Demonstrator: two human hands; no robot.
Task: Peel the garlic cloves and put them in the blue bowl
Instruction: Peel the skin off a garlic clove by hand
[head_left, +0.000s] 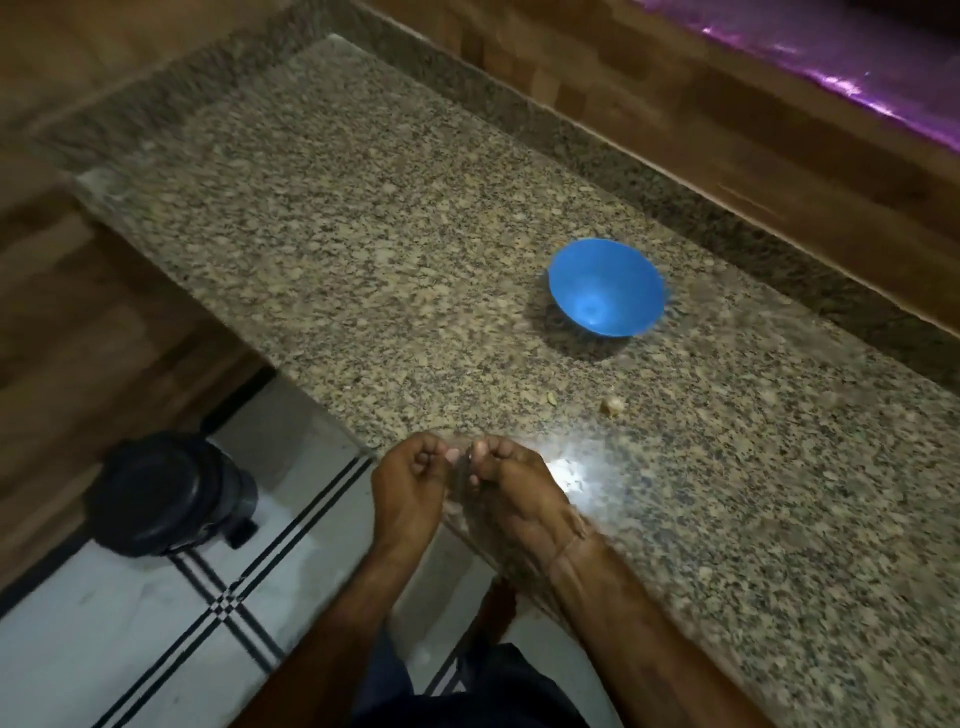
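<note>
The blue bowl (607, 287) stands on the speckled granite counter (363, 260) and looks empty. A single garlic clove (612, 406) lies loose on the counter between the bowl and my hands. My left hand (410, 491) and my right hand (511, 486) are pressed together at the counter's front edge, fingers curled around something small at the fingertips. That small thing is blurred and mostly hidden, and I cannot tell if it is a clove.
A small dark bit (550, 401) lies left of the loose clove. A black round pedal bin (166, 493) stands on the tiled floor to the left. A wooden wall runs behind the counter, with a purple surface (831, 57) at the top right.
</note>
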